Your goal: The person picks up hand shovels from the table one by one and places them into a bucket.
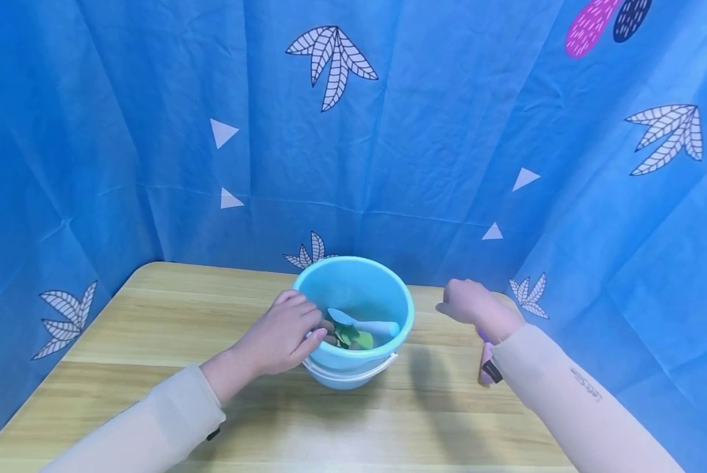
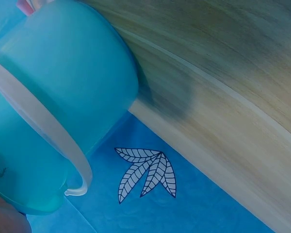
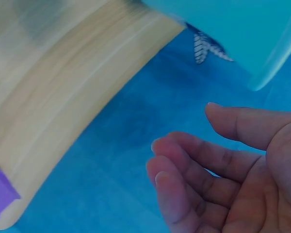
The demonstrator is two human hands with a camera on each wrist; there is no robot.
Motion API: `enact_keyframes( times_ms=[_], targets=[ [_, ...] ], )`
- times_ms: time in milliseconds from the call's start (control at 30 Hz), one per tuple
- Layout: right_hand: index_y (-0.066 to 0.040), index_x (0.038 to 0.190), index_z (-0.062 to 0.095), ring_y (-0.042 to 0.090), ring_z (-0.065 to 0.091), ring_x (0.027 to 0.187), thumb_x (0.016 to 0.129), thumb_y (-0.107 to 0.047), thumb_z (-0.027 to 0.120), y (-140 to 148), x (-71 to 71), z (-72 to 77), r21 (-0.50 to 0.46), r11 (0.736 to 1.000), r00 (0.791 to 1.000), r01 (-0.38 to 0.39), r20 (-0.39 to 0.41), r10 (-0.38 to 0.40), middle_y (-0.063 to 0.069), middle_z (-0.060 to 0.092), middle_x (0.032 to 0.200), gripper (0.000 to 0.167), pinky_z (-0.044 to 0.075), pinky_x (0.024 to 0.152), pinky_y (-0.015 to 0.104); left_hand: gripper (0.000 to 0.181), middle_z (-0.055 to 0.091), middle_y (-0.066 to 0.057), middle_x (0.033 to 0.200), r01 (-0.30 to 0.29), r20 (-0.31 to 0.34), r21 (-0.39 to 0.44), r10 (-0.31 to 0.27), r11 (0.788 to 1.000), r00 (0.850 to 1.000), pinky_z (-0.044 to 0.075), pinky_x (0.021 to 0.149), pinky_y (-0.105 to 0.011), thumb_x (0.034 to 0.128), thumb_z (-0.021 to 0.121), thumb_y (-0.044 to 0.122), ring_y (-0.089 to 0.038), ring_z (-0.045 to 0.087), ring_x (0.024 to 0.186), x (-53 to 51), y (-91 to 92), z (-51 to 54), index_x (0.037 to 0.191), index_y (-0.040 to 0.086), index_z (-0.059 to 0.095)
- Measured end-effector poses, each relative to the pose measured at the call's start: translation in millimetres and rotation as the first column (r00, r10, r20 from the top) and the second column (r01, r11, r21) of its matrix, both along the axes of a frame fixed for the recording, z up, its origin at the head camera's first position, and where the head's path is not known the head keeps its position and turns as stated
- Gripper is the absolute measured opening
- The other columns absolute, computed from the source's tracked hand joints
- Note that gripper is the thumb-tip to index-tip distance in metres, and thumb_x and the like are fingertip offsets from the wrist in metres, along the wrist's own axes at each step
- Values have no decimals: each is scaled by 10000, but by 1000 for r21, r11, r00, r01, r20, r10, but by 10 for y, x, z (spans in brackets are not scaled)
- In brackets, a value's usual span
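A light blue bucket [image 1: 403, 315] with a white handle [image 1: 353, 377] stands on the wooden table. Inside it lie a toy shovel [image 1: 377, 326] with a pale blue handle, green leaf-like pieces [image 1: 353, 337] and something brown, partly hidden. My left hand [image 1: 279, 335] grips the bucket's left rim; its fingertips are hidden in the head view. In the left wrist view only a bit of that hand [image 2: 7, 218] shows by the rim. To the right of the bucket, my right hand [image 3: 233, 179] hovers apart from it, fingers loosely bent and palm holding nothing.
A purple and pink object [image 1: 486, 361] lies near the table's right edge, partly behind my right sleeve; its purple end [image 3: 1, 191] shows in the right wrist view. Blue patterned cloth [image 1: 353, 164] hangs behind and beside the table [image 1: 170, 315].
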State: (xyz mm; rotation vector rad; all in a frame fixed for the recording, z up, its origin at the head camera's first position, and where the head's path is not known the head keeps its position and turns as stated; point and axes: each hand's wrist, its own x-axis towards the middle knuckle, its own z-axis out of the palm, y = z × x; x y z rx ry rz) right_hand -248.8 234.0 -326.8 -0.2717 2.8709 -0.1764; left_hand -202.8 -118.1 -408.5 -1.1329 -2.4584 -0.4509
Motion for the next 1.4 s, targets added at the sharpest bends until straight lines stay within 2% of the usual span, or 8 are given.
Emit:
enact_keyframes(
  times_ms=[67,167,400,633,833,1133,1300,1400],
  targets=[
    [-70,931,715,197,534,676,953,-217,655,62,-8,-52,-5,1000,1000,18,21,-18,20,602,757,161,473,646,351,283,669,93,940,-2,0,-2,2,1000,1000,350,1017,-423,1023,460,360,-125,529,949,-1,0,3,1007,207,698],
    [-83,952,726,186,524,645,954,-231,654,164,-11,-121,-14,998,997,54,54,-53,17,589,758,165,472,650,344,274,667,94,936,-2,-5,-4,2,1000,1000,350,1018,-420,1023,462,359,-126,528,949,0,0,10,1005,217,696],
    [-83,810,645,167,487,585,965,-230,621,376,-19,-258,-51,996,997,69,43,-66,30,501,690,216,459,659,352,281,669,93,942,-3,-6,-10,3,1000,1000,350,1017,-420,1024,462,368,-125,524,947,6,3,18,1009,216,698],
    [-83,763,638,158,511,568,965,-244,623,499,-54,-345,-6,997,997,74,27,-74,30,543,646,259,476,688,365,228,651,109,924,-5,6,-5,5,1000,1000,349,1021,-422,1015,488,350,-115,520,948,16,4,23,994,238,684],
    [-101,684,598,130,477,487,967,-254,618,558,-41,-379,0,996,995,93,37,-93,14,515,559,323,474,621,335,250,655,105,932,-5,6,-8,5,1000,1000,350,1018,-421,1021,472,355,-117,519,943,16,-1,20,1003,229,686],
    [-88,734,587,178,517,600,958,-245,616,693,-54,-487,22,993,991,116,66,-117,40,547,665,275,478,692,392,264,667,100,949,-3,11,-9,4,1000,1000,346,1025,-418,1025,467,362,-119,526,957,17,-5,16,1011,226,693],
    [-75,751,599,180,528,616,958,-234,618,797,-102,-605,29,989,986,143,88,-145,43,572,674,262,473,655,367,268,664,102,943,-3,8,-4,3,1000,1000,347,1026,-419,1026,464,362,-120,527,957,12,-8,6,1007,223,692],
    [-34,831,637,183,544,611,950,-206,622,860,-124,-684,13,988,982,157,101,-158,64,601,692,210,479,610,344,275,669,97,949,-1,2,-1,1,1000,1000,348,1024,-417,1024,465,359,-122,530,957,7,-10,5,1011,210,696]
  ],
)
